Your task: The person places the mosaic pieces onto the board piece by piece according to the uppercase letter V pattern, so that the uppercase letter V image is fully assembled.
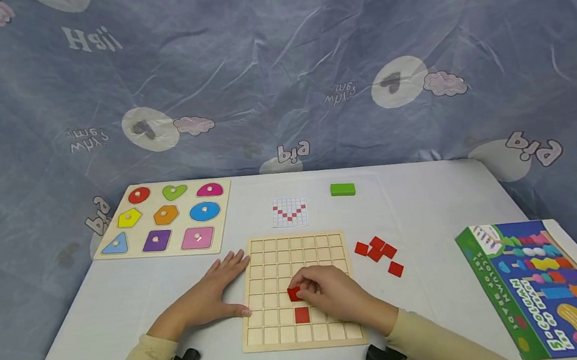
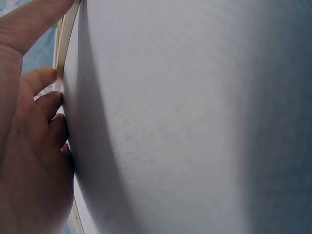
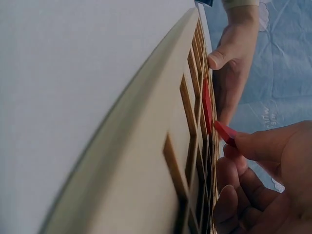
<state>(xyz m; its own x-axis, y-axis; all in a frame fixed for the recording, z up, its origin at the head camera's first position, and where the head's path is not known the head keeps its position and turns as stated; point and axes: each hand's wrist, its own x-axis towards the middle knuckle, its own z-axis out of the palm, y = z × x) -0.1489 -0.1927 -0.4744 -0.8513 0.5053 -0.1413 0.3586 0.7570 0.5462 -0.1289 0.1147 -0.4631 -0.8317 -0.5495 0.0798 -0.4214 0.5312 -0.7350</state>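
A wooden grid board [image 1: 276, 345] lies on the white table with one red square tile [image 1: 301, 315] set in a cell near its front edge. My right hand [image 1: 327, 293] pinches another red square tile [image 1: 294, 294] between thumb and fingertips, just above the board and behind the seated tile. In the right wrist view the pinched tile [image 3: 225, 132] is tilted, its lower corner right at the grid. My left hand [image 1: 211, 296] has its fingers spread, the thumb and fingertips touching the board's left edge. Several loose red tiles [image 1: 375, 254] lie right of the board.
Behind the board lies a pattern card [image 1: 289, 212] with red squares in a V. A green block [image 1: 343, 189] is at the back. At left rests a shape puzzle board [image 1: 167, 234] with knobbed pieces; at right, a bead game box [image 1: 548, 287].
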